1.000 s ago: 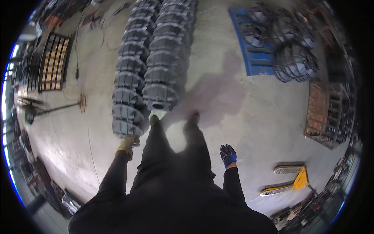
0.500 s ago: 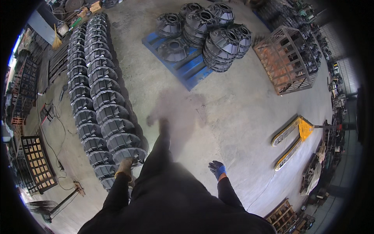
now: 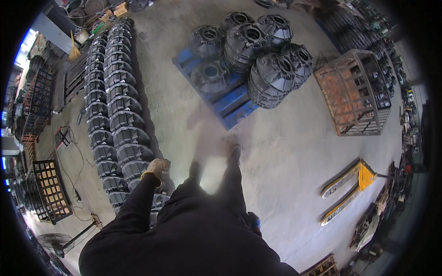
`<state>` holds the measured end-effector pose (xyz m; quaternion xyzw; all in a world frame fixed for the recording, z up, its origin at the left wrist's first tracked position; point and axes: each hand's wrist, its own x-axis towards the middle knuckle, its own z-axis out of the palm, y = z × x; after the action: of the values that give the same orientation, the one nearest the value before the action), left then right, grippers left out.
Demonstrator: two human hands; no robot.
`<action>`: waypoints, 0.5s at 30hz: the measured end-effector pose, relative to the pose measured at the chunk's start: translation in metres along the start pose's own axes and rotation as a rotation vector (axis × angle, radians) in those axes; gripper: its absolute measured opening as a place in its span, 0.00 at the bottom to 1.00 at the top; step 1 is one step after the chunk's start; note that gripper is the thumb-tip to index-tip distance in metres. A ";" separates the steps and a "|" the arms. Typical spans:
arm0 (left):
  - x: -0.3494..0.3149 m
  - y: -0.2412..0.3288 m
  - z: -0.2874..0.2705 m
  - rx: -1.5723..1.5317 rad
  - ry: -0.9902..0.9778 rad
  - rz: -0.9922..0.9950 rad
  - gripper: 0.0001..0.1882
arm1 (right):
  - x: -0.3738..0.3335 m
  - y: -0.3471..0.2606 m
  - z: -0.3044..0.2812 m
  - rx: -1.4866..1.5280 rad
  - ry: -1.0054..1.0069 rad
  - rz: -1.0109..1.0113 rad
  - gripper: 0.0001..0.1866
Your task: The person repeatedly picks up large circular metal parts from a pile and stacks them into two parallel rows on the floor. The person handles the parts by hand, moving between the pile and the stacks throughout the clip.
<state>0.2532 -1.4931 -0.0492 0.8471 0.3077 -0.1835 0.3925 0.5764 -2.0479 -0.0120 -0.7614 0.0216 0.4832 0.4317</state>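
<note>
My left hand (image 3: 157, 168), in a tan work glove with a yellow cuff, hangs over the near end of the double row of dark metal housings (image 3: 130, 137). Its fingers are loosely bent and I see nothing in them; whether it touches a housing I cannot tell. My right hand (image 3: 253, 220), in a dark glove with a blue back, is low beside my body, which partly covers it, and its fingers barely show. Ahead of me, stacks of bell-shaped dark housings (image 3: 271, 78) stand on a blue pallet (image 3: 225, 112).
To the right lies a yellow pallet jack (image 3: 365, 175). Beyond it stands a rusty metal cage crate (image 3: 352, 92). On the left are a black slatted crate (image 3: 49, 191), a floor fan (image 3: 53, 241) and loose cables. A broom (image 3: 74, 48) leans at the far left.
I have stepped forward, so the pallet and its housings are closer. My left hand has swung forward; my right hand has swung back beside my body. The other leg now leads.
</note>
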 end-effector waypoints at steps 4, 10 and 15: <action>0.075 -0.001 -0.025 0.209 -0.080 -0.004 0.17 | 0.094 -0.052 -0.052 -0.862 -0.262 -0.428 0.14; 0.054 0.046 -0.048 -1.206 0.212 -0.208 0.18 | 0.229 -0.201 -0.110 0.453 0.086 0.308 0.14; 0.000 0.058 -0.047 -0.690 0.236 -0.453 0.19 | 0.308 -0.342 -0.093 0.320 0.026 0.139 0.22</action>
<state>0.2954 -1.4856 0.0124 0.5923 0.5722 -0.0534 0.5647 0.9610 -1.7784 -0.0124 -0.6859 0.1563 0.4922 0.5127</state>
